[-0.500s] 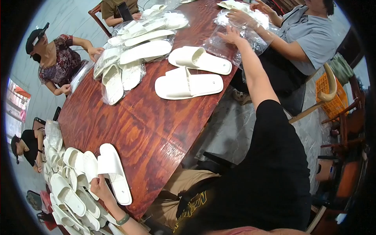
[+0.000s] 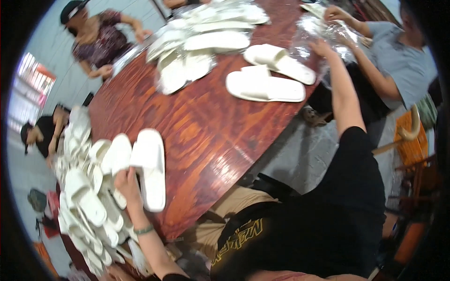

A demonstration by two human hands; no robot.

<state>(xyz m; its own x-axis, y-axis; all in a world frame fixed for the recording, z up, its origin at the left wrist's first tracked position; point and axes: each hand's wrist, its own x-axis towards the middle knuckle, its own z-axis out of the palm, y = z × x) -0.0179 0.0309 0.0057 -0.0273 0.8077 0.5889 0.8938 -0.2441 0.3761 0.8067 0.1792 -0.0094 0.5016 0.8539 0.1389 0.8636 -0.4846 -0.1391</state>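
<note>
My 2 hands are working well apart over a reddish wooden counter (image 2: 201, 140). My left hand (image 2: 127, 184) is curling at the side of a white slipper (image 2: 153, 189), with a second slipper (image 2: 118, 152) lying just beside it, toward the pile of loose slippers (image 2: 84, 196). The blur is hiding whether those fingers are gripping an edge or only touching it, so I cannot tell. My right hand (image 2: 322, 48) is lying at the clear plastic (image 2: 301, 44) near a co-worker in a grey shirt (image 2: 403, 61); I cannot tell whether it is pinching any of it.

Farther along the counter, 1 unwrapped pair of slippers (image 2: 276, 90) is lying near that arm, and a heap of slippers in clear bags (image 2: 215, 41) is covering the far side. By my judgement, I am setting a pair together on my left while fetching a bag on my right. The next move is calling for a light pinch on just 1 layer of plastic, since thin film is probably clinging to itself.
</note>
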